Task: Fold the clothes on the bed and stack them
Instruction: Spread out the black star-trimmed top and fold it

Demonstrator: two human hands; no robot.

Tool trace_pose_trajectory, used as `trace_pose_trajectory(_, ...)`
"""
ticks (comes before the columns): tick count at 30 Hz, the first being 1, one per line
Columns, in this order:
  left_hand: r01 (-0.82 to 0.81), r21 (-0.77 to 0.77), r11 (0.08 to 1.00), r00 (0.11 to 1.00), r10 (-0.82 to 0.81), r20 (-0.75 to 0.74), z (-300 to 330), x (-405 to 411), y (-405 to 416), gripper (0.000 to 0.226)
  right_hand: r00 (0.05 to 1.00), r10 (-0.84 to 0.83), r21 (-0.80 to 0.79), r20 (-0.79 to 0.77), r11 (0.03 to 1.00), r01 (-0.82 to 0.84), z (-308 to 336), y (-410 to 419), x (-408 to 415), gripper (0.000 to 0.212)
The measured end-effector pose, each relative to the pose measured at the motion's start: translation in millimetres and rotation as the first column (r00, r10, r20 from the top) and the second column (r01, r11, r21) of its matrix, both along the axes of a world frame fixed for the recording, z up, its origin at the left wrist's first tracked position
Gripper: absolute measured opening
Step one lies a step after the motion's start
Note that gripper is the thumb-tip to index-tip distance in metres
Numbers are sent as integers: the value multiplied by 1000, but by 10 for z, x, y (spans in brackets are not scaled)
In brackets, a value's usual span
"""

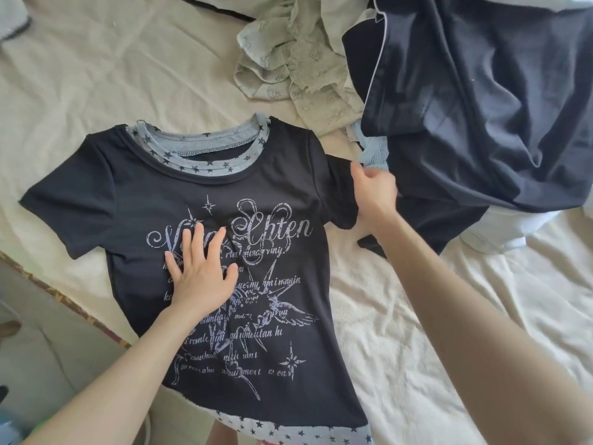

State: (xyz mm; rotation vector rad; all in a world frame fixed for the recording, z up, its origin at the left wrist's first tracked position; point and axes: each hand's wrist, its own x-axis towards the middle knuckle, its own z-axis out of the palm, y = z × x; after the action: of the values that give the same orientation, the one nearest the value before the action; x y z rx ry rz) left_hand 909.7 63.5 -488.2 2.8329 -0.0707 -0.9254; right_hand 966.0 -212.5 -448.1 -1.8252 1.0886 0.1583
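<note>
head view: black t-shirt [224, 252] lies flat, print up, on the bed [80, 91] at centre frame; long axis runs from collar at upper centre to hem at the bottom edge, tilted slightly right. left hand [200, 281] presses flat on the print, fingers [195, 239] straight and spread. right hand [373, 191] grips the sleeve at centre right, fingers curled on the fabric. dark garment [481, 107] heaped upper right, pale green garment [288, 65] upper centre.

Your black T-shirt [199, 200] carries pale ornate script; only "Chten" reads clearly. You cannot read the smaller lines beneath.
</note>
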Motion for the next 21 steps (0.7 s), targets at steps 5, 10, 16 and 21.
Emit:
trace_pose_trajectory(5, -2, -2, 1000, 1000, 2, -4, -22, -8, 28, 67, 996, -19, -55, 89, 998, 24, 73, -20, 251, 48)
trace_pose_trajectory(10, 15, 19, 1000, 1000, -15, -19, -42, -9, 33, 69, 956, -215, 12, 200, 976, 217, 173, -116, 229, 24)
trace_pose_trajectory(16, 24, 24, 999, 999, -23, -43, -35, -3, 35, 68, 991, -129, 10, 40, 992, 129, 69, -2, -174, 27)
trace_pose_trajectory(21, 29, 15, 999, 998, -28, -48, -33, -1, 48, 68, 983, -158, 378, -95, 908, 182, -35, 103, -438, 14)
